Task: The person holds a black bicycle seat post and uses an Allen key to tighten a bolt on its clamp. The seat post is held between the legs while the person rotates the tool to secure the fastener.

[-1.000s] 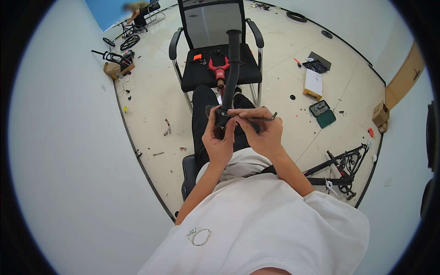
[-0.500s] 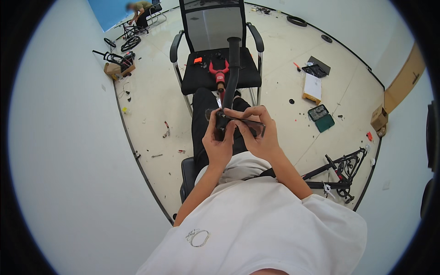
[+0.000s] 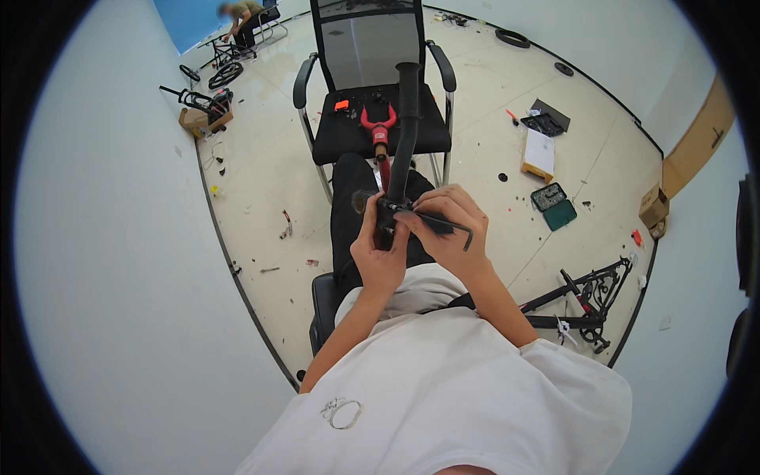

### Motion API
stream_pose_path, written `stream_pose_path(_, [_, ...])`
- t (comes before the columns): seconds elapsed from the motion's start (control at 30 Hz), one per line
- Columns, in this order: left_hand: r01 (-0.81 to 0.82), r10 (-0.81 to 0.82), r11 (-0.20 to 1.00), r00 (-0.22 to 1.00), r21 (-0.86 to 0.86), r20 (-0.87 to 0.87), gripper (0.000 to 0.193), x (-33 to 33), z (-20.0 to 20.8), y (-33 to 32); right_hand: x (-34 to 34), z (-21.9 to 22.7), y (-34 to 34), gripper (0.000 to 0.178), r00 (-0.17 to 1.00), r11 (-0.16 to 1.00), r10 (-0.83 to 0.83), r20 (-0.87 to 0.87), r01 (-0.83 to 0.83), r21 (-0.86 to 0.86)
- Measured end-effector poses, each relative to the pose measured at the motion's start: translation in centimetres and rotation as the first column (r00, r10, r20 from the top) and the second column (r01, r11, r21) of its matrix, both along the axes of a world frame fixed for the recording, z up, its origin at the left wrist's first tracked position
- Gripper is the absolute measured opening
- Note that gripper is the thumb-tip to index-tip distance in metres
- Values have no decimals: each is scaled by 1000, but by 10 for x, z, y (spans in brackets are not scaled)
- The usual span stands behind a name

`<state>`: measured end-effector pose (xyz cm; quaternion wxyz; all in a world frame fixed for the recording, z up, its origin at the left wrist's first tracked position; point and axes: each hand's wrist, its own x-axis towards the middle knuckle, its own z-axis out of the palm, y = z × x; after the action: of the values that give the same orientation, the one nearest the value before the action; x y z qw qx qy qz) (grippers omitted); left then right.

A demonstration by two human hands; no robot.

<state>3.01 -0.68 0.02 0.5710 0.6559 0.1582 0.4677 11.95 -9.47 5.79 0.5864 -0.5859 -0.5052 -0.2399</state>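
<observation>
A black bicycle handlebar (image 3: 405, 138) points away from me over my lap, its far end resting above a chair seat. Around the dark stem (image 3: 385, 235) at its near end, my left hand (image 3: 380, 261) is closed, fingers on both sides. My right hand (image 3: 455, 229) pinches a black hex key (image 3: 469, 237), whose bent end sticks out to the right. The key's tip meets the stem area, but fingers partly cover it, so I cannot tell whether it sits in a bolt. Beyond my hands, a red fork (image 3: 379, 127) lies on the chair.
A black office chair (image 3: 368, 47) stands ahead, small parts on its seat. At right lie a green tool case (image 3: 560, 212), a white-topped box (image 3: 539, 150) and a bicycle frame (image 3: 582, 305). Back left, a person (image 3: 247, 17) bends over a bicycle (image 3: 226, 59).
The hex key has swung, its bent end now farther right and lower. My right hand has shifted slightly right, and the handlebar's far end has tilted a little right.
</observation>
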Motion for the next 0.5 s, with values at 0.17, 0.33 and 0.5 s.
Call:
stream_pose_path(0.17, [-81, 80, 993, 997, 88, 10, 52, -2, 5, -4, -2, 1, -2, 15, 967, 986, 165, -196, -165, 15])
stream_pose_path(0.33, [-153, 153, 978, 988, 143, 13, 57, -8, 5, -4, 3, -5, -3, 11, 816, 903, 423, -393, -415, 111])
stream_pose_path(0.5, [-172, 149, 957, 982, 234, 112, 57, -11, 14, -7, -4, -15, 4, 9, 611, 826, 558, -561, -476, 303])
